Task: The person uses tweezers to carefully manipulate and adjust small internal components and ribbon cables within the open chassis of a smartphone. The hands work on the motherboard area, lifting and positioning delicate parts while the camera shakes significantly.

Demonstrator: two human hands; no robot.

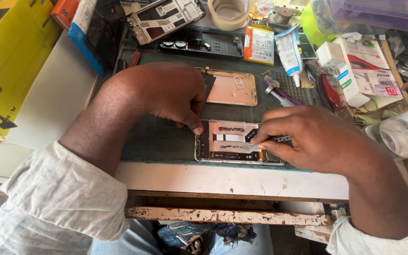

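An opened phone frame (227,141) lies on a dark green work mat (161,137) near the bench's front edge, its inner metal plate and flex cables showing. My left hand (171,94) presses down on the frame's upper left corner with a fingertip. My right hand (308,137) pinches a pair of thin metal tweezers (272,140), whose tips touch the inside of the frame near its middle. A gold-coloured phone back cover (234,88) lies just behind the frame, partly hidden by my left hand.
Behind the mat lie another phone frame (164,16), a dark plastic tray (208,42), a tape roll (229,13), a battery (259,45), a glue tube (289,49), small boxes (364,66) and a clear bottle (404,132). A yellow box (10,56) stands left.
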